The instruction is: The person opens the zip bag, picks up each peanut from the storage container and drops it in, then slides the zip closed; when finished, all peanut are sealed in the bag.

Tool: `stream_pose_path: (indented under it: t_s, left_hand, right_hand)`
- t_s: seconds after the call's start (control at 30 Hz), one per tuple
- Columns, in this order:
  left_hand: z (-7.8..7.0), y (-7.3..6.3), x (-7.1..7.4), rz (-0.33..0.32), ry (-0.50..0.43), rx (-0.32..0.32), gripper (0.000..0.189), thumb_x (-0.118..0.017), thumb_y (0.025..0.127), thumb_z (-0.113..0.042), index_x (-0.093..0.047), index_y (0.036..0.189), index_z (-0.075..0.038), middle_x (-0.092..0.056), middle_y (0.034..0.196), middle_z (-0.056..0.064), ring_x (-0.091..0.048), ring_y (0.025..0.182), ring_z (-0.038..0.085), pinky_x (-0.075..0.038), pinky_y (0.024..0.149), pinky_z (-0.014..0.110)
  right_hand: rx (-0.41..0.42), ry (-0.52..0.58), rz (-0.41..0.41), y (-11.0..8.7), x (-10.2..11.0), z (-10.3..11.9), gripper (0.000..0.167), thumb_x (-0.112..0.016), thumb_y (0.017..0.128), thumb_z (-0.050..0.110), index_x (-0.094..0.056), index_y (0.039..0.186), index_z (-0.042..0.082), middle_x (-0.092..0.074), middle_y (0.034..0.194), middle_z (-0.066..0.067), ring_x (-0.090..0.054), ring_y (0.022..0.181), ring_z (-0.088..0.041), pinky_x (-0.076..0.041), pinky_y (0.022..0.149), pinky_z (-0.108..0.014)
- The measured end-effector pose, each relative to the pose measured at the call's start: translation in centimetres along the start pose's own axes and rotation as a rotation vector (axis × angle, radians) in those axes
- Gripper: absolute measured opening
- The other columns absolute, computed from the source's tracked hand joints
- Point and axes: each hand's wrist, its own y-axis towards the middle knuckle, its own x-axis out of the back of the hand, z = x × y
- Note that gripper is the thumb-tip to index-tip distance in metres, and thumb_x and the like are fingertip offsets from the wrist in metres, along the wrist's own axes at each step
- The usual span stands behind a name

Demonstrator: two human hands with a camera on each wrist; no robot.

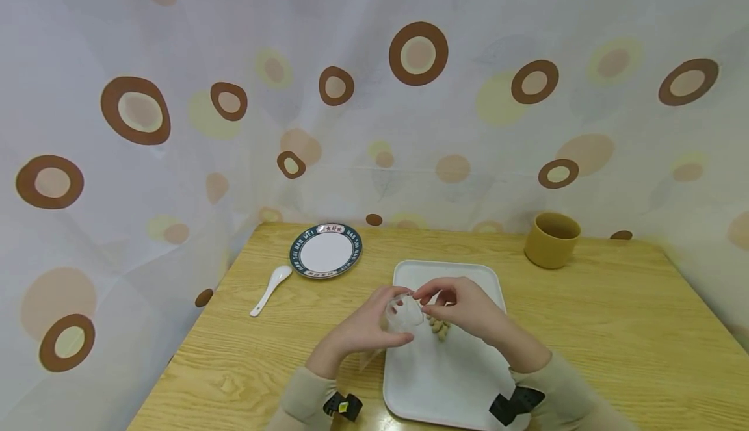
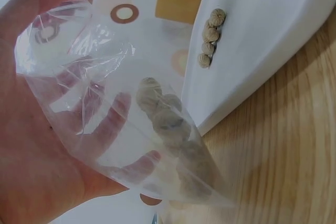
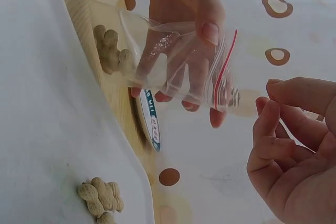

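Note:
My left hand (image 1: 368, 322) holds a clear zip bag (image 3: 223, 72) with a red strip near its mouth, the thumb in front and the fingers behind. Peanuts (image 3: 109, 51) lie at the bag's bottom corner, seen through the plastic in both wrist views. Close to the bag's mouth is my right hand (image 3: 294, 140), its fingers curled and the thumb tip near the index tip. A narrow gap shows between those fingertips and the bag in the right wrist view. Several loose peanuts (image 1: 439, 327) rest on a white tray (image 1: 445, 385) below my hands.
Back left on the wooden table (image 1: 222, 366) is a plate (image 1: 326, 253) with a dark green lettered rim. A white spoon (image 1: 272, 290) lies beside it. At the back right stands a yellow cup (image 1: 547, 249). A patterned curtain (image 1: 363, 41) hangs behind the table.

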Motion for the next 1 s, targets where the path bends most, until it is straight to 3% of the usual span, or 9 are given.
stream_pose_path:
  t_s: [0.23, 0.5, 0.73, 1.0]
  left_hand:
    - [0.5, -0.3, 0.3, -0.009, 0.002, 0.0, 0.075, -0.074, 0.082, -0.038, -0.04, 0.147, -0.019, -0.043, 0.145, 0.007, -0.048, 0.126, 0.022, -0.042, 0.105, 0.048]
    - [0.7, -0.5, 0.3, -0.018, 0.0, 0.013, 0.075, -0.074, 0.082, -0.039, -0.041, 0.147, -0.02, -0.043, 0.144, 0.007, -0.048, 0.125, 0.021, -0.042, 0.105, 0.048]
    - [0.7, -0.2, 0.5, -0.019, -0.002, -0.001, 0.074, -0.074, 0.082, -0.04, -0.041, 0.146, -0.021, -0.043, 0.143, 0.006, -0.047, 0.126, 0.021, -0.04, 0.107, 0.049]
    - [0.9, -0.3, 0.2, -0.017, -0.011, 0.008, 0.073, -0.074, 0.082, -0.04, -0.042, 0.144, -0.022, -0.043, 0.144, 0.007, -0.048, 0.125, 0.022, -0.041, 0.106, 0.05]
  right_hand:
    - [-0.025, -0.047, -0.044, -0.2, 1.0, -1.6, 0.017, -0.071, 0.089, 0.011, -0.073, 0.106, 0.008, -0.07, 0.094, -0.006, -0.059, 0.069, -0.012, -0.048, 0.06, -0.023]
    - [-0.132, -0.057, -0.048, -0.2, 1.1, -4.6, 0.02, -0.069, 0.089, 0.005, -0.071, 0.108, 0.0, -0.068, 0.093, -0.007, -0.056, 0.069, -0.017, -0.049, 0.062, -0.024]
    - [-0.217, -0.107, -0.039, 0.1, 1.0, -6.9, 0.019, -0.071, 0.088, 0.007, -0.073, 0.107, 0.003, -0.068, 0.092, -0.005, -0.054, 0.074, -0.018, -0.047, 0.063, -0.024]
    - [-0.283, -0.079, -0.042, 0.4, 0.5, -8.8, 0.017, -0.069, 0.087, 0.004, -0.073, 0.104, 0.005, -0.065, 0.092, -0.005, -0.057, 0.07, -0.016, -0.049, 0.061, -0.028]
